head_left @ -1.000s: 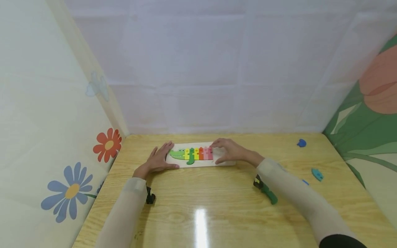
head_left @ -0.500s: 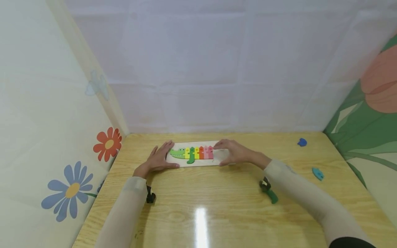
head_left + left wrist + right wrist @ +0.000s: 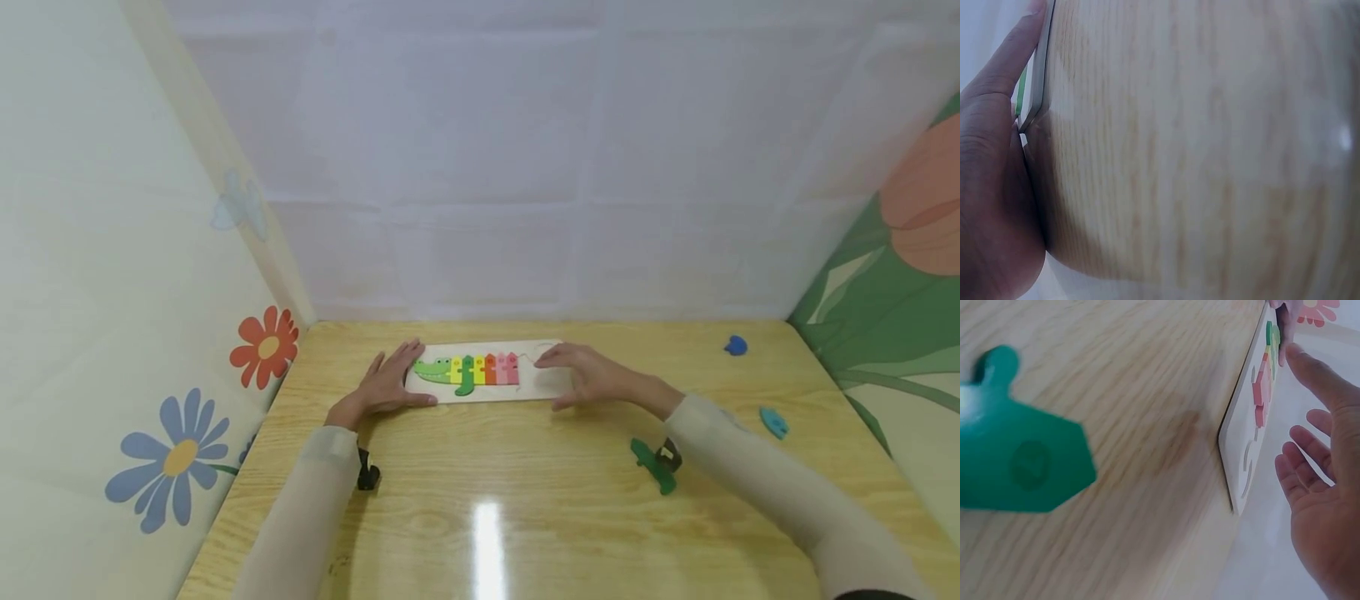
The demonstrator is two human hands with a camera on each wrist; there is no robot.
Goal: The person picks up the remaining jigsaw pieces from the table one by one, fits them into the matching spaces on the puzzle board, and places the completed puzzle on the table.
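A pale wooden puzzle board lies at the back of the table, bearing a crocodile of coloured pieces. Its green head is at the left, followed by yellow, green, orange and pink pieces; the right part shows only a drawn outline. My left hand holds the board's left end, thumb along the front edge, fingers at the far side. Over the right end hovers my right hand, fingers parted and nothing between them. In the right wrist view its fingers are apart beside the board.
A loose green piece lies near my right forearm and looms large in the right wrist view. Further right are a teal piece and a dark blue piece. A white cloth wall stands behind the table.
My right hand has drawn away to the right from the pink pieces toward the board's right end. More of the loose green piece shows now. The left hand keeps its place.
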